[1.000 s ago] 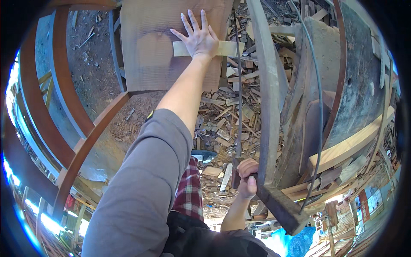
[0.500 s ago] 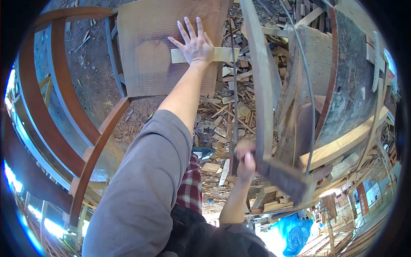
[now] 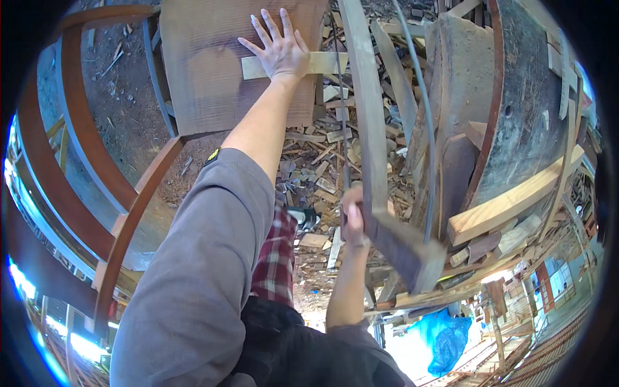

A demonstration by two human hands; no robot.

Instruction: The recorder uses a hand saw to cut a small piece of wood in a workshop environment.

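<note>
Nearest me, below my grey left sleeve (image 3: 193, 264), a red plaid trouser leg (image 3: 274, 258) shows. My right hand (image 3: 354, 216), blurred, is wrapped around the near end of a wooden frame saw (image 3: 371, 129). Its thin blade (image 3: 343, 116) runs away from me, crossing near the right end of a pale wooden strip (image 3: 327, 62). That strip lies across a broad brown board (image 3: 219, 90), overhanging its right edge. My left hand (image 3: 287, 59) lies flat over strip and board, fingers spread, gripping nothing. I judge this to be mid-sawing; the next stroke calls for firm left-hand pressure and a steady blade line. Below lie wood scraps (image 3: 329, 184); farther off, a crumpled blue sheet (image 3: 448, 342).
</note>
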